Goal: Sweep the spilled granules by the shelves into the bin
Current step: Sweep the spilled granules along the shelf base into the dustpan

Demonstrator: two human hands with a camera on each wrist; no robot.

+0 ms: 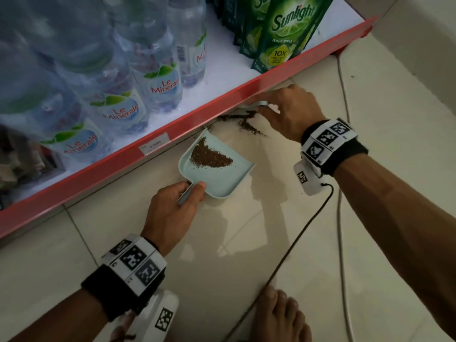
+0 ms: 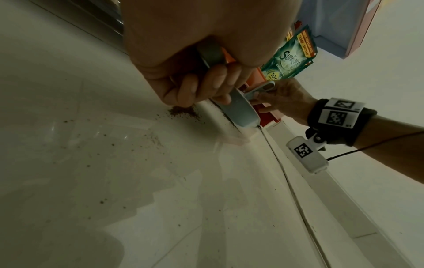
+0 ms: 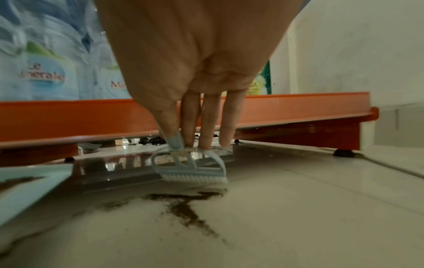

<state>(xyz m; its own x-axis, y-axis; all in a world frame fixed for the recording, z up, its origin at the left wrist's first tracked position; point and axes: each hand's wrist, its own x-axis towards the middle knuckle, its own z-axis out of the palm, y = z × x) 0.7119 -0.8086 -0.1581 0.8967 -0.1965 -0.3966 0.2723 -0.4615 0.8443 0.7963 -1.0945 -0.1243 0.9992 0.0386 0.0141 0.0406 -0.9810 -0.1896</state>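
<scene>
A pale blue dustpan (image 1: pixel 223 178) lies on the floor tiles by the shelf's red edge, with a pile of brown granules (image 1: pixel 209 156) in it. My left hand (image 1: pixel 176 201) grips its grey handle (image 2: pixel 212 54). More dark granules (image 1: pixel 246 124) streak the floor between pan and shelf. My right hand (image 1: pixel 283 112) pinches the handle of a small pale blue brush (image 3: pixel 190 166), whose white bristles touch the floor just under the shelf edge, behind the granule streak (image 3: pixel 183 206). No bin is in view.
The red-edged shelf (image 1: pixel 148 144) carries water bottles (image 1: pixel 153 77) and green Sunlight pouches (image 1: pixel 283 33). Black and white cables (image 1: pixel 296 243) run over the tiles on the right. A bare foot (image 1: pixel 278 314) stands at the bottom. Stray granules (image 2: pixel 105 201) dot the floor near the pan.
</scene>
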